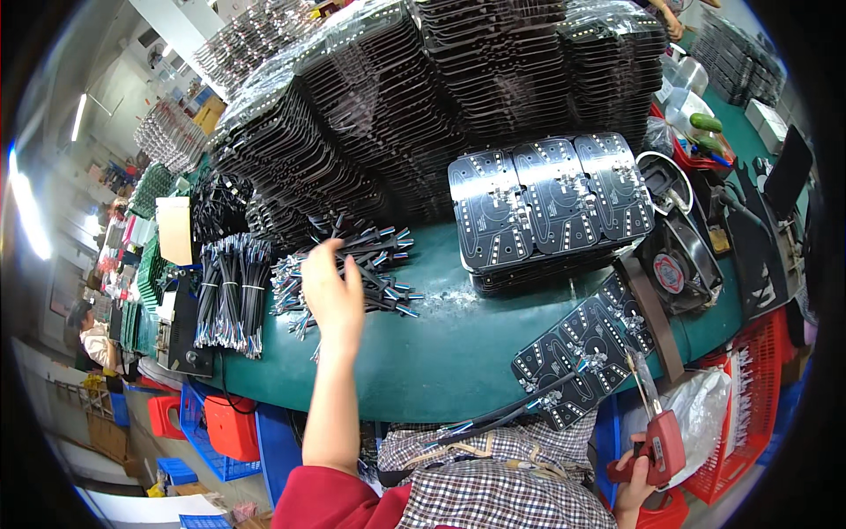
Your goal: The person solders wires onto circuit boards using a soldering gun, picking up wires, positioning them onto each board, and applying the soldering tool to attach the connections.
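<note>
My left hand point(333, 286) reaches over a loose pile of short black cables point(383, 286) with stripped coloured wire ends. Its thumb and index finger are apart with nothing visible between them; the other fingers are partly hidden. At the lower right my right hand point(636, 483) grips a red soldering gun point(667, 445), its metal tip pointing up toward a panel of black circuit boards point(564, 337). That panel lies tilted near the table's front edge, against a brown bar point(650, 317). Black cables point(507, 413) run from its boards toward the lower left.
A stack of black board panels point(551, 203) stands right of centre, with tall stacks point(379, 115) behind. Tied cable bundles point(231, 295) lie at left. A round metal container point(674, 264) sits at right, above a red crate point(749, 397). Green tabletop point(397, 370) shows between.
</note>
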The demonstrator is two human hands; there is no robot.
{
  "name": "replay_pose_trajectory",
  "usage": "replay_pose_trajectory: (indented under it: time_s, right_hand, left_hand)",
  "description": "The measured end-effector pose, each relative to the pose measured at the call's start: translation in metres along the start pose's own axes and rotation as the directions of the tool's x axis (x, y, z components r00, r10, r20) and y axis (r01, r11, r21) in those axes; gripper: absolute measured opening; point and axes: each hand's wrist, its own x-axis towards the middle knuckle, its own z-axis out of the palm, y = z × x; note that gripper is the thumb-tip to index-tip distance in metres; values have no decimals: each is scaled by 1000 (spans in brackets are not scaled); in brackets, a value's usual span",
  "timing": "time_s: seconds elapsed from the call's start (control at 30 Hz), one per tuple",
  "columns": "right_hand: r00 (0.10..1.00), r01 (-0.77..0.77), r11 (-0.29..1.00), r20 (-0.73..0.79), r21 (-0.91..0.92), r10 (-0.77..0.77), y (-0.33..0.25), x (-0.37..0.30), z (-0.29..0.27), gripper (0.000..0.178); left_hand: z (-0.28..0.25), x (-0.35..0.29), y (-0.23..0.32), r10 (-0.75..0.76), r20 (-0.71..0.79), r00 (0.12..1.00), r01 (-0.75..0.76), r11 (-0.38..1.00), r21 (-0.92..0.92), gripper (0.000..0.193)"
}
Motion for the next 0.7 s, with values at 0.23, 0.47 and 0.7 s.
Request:
replay_pose_trajectory:
  time_s: [0.23,0.47,0.7]
  right_hand:
    - [999,22,1000,30,2,-22,-9,-1,4,42]
    - [979,-184,980,107,80,175,-22,4,4,43]
    - [975,-208,973,100,98,198,-25,18,3,60]
  left_hand:
    - [34,19,-61,-183,5,983,176,939,-296,25]
    - [-18,5,24,86,136,987,-13,886,-463,22]
    - [5,-64,170,691,351,632,-399,679,-616,32]
